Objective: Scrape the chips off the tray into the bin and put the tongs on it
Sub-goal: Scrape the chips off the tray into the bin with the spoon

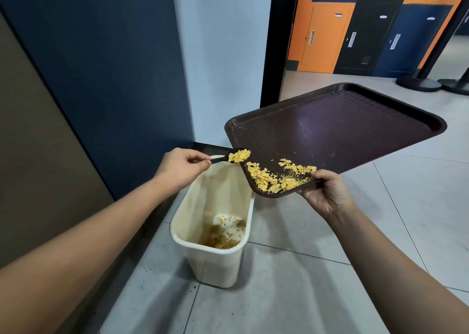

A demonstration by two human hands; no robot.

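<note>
Overhead, the left hand (pixel 179 167) pinches black tongs (pixel 229 156) heaped with flaky yellow chips (pixel 275 176); the right hand (pixel 324 194) grips the textured brown tray (pixel 342 130), tilted above a cream plastic bin (pixel 213 260).

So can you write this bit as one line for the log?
left hand: holds tongs with chips | right hand: grips tilted tray | chips: many on tray | bin: below tray corner

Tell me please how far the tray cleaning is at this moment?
Partly done: crumbs already lie in the cream plastic bin. In hand: the left hand holds black tongs loaded with yellow chips; the right hand tilts the dark brown plastic tray. Left: the chip pile at its lower edge, then laying the tongs on it.
</note>
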